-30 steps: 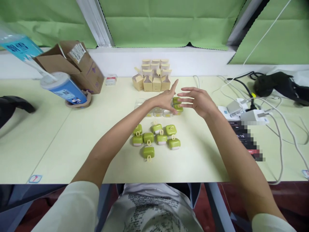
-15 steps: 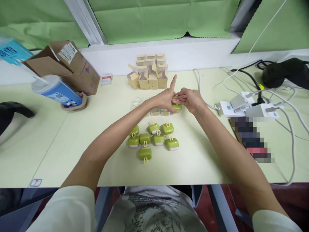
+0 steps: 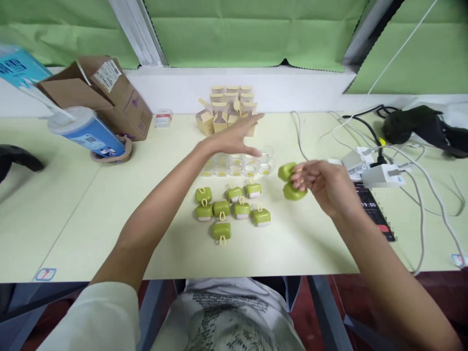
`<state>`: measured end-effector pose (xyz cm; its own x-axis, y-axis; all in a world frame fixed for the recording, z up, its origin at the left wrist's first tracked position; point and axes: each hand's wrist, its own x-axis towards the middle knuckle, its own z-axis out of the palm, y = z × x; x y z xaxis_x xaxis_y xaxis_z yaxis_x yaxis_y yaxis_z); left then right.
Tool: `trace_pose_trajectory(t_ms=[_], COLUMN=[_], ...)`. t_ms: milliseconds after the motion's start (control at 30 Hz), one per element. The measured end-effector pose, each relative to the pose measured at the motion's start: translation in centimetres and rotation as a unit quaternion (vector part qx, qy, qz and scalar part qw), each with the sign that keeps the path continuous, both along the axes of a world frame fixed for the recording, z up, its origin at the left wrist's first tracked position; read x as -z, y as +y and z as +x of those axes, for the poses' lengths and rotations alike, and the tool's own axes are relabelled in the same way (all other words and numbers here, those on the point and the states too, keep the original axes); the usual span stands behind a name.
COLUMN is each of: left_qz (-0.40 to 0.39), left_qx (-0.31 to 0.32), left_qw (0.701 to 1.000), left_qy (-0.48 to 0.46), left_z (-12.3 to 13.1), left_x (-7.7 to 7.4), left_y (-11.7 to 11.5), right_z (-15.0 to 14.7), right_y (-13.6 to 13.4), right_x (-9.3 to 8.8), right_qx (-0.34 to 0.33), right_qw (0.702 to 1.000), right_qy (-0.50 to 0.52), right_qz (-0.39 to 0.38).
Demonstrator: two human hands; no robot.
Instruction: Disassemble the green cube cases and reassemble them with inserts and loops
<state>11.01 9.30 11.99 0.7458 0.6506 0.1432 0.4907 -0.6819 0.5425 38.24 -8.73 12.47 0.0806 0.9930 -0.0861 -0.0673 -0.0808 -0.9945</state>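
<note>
In the head view my right hand (image 3: 318, 183) is at the right of the green cases, its fingers closed on rounded green case pieces (image 3: 294, 191). Whether these are two cases or one opened case, I cannot tell. My left hand (image 3: 237, 137) hovers with thumb and fingers spread, holding nothing, above a row of clear plastic containers (image 3: 236, 167) and in front of the cardboard boxes. Several small green cases (image 3: 221, 230) with cream loops lie in a loose group on the near side of the containers.
Open cream boxes (image 3: 220, 120) stand in rows against the wall. A brown carton (image 3: 127, 105), a blue wipes canister (image 3: 89, 139) and a tape roll (image 3: 127, 151) are on the left. On the right lie a phone (image 3: 373, 209), white chargers (image 3: 385, 174) and tangled cables.
My hands have drawn apart. The right one moved right and toward me, carrying the green pieces away from the containers; the left moved slightly left and stays spread.
</note>
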Motion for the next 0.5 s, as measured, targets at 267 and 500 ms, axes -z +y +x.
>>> trace_pose_trajectory(t_ms=[267,500], left_qz=[-0.006,0.032], left_qx=[-0.131,-0.125], left_qw=[0.98,0.96], left_qy=[0.15,0.25], left_z=[-9.7,-8.4], left_x=[-3.4,-2.0], left_y=[-3.8,-4.7], right_z=[-0.7,-1.5], right_y=[-4.1,2.9], right_x=[2.7,-3.7], right_qx=[-0.124,-0.061], right_qw=[0.978,0.923], right_qy=[-0.013,-0.377], right_qz=[-0.165,0.056])
